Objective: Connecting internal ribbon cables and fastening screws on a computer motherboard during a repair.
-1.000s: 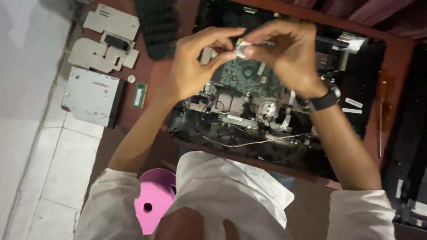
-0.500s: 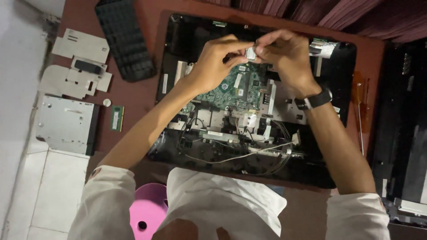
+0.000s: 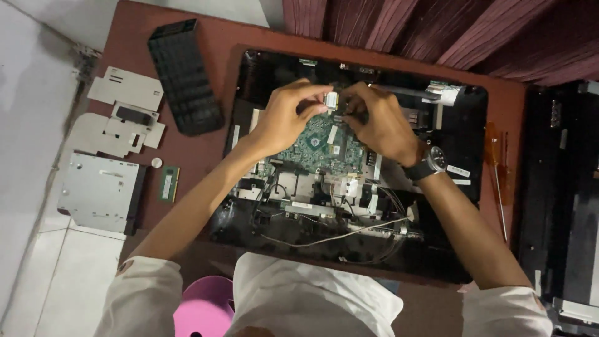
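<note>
Green and full of tiny parts, a circuit board (image 3: 318, 146) lies in the middle of an opened black computer case (image 3: 262, 81) on a brown table (image 3: 218, 37). Both hands are above the top edge of the board. The left hand (image 3: 284, 122) is curled, and its thumb and fingers pinch a small silver card (image 3: 331, 99). The right hand (image 3: 374, 122) is curled too, with its fingertips (image 3: 342, 116) just beside the card, low by the board; I cannot tell if they hold anything. A black watch (image 3: 430, 163) sits on the right wrist. Grey and white wires (image 3: 331, 237) run across the case below the board. On the table to the left lie a black keyboard (image 3: 185, 78), flat grey metal plates (image 3: 118, 112), a silver drive (image 3: 100, 192) and a small green memory stick (image 3: 167, 184). An orange screwdriver (image 3: 496, 168) lies to the right of the case.
</note>
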